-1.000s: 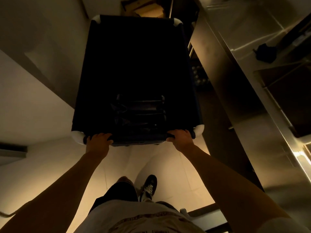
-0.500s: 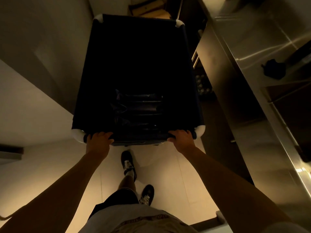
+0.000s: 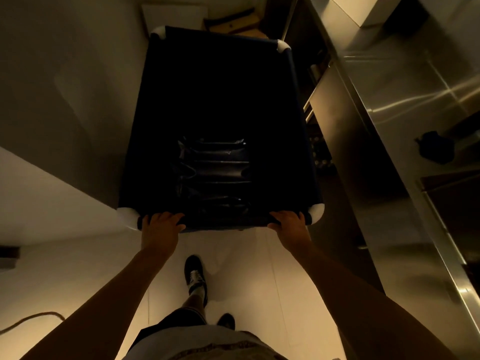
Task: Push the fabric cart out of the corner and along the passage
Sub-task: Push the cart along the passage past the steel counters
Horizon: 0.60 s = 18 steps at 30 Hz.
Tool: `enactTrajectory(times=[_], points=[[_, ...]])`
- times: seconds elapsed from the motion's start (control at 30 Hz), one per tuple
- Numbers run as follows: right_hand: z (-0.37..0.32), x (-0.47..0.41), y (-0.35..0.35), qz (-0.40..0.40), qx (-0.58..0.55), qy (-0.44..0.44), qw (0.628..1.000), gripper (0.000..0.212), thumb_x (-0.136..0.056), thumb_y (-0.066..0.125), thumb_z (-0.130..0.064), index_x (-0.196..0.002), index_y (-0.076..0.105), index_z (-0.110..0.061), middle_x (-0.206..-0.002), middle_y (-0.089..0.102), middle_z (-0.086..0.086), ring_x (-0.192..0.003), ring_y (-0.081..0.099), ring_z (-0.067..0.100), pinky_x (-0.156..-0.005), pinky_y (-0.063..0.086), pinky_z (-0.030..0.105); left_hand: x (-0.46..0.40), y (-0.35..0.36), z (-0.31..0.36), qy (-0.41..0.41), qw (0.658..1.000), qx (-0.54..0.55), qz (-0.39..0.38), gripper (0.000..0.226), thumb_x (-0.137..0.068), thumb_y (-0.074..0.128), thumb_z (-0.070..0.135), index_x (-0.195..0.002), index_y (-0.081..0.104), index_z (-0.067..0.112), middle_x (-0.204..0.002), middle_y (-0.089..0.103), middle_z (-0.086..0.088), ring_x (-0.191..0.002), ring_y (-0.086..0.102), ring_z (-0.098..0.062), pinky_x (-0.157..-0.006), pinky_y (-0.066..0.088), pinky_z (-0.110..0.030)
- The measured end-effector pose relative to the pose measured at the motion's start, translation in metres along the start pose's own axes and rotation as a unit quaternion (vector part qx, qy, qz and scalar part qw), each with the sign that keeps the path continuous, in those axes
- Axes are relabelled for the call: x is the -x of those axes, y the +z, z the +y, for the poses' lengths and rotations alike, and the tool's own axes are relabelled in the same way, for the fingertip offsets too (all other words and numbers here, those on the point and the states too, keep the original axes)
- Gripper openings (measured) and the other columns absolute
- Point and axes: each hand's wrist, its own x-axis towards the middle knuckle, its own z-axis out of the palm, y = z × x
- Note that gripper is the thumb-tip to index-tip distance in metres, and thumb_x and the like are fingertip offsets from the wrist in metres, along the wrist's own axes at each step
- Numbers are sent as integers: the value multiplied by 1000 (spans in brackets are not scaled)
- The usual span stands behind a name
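Now the dark fabric cart (image 3: 220, 105) stands on the pale floor (image 3: 259, 276) between a light wall (image 3: 65, 87) on the left and a steel tabletop (image 3: 405, 81) on the right, with white caps at its four corners and folded dark bags (image 3: 214, 172) lying in its near half. Both hands are closed around its near rim, the left hand (image 3: 161, 225) just beside the near left cap and the right hand (image 3: 288, 222) just beside the near right cap. Farther out, a small dark bundle (image 3: 435, 147) lies on the tabletop, one shoe (image 3: 194, 275) is stepped forward on the floor behind the cart, and a cord (image 3: 31, 319) curls at the near left.
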Motion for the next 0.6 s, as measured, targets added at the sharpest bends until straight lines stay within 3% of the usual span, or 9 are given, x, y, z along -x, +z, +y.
enactTrajectory(times=[0.27,0.6], points=[[-19,-65,-34,-3,-29,27,999,44,-99,61,-36,-142,58,-25,-148,56,1,-145,42,23,-127,13,50,-74,-24,-2,2,999,19,-34,41,-99,48,42,-139,52,40,-135,61,-1,-128,51,-29,-116,27,-54],[-35,-139,-73,-15,-29,38,999,44,-98,63,-36,-140,60,-24,-145,59,3,-141,47,25,-123,25,48,-155,-52,-2,-4,997,58,-49,38,-100,47,40,-138,54,39,-138,60,-4,-130,48,-32,-118,20,-54]])
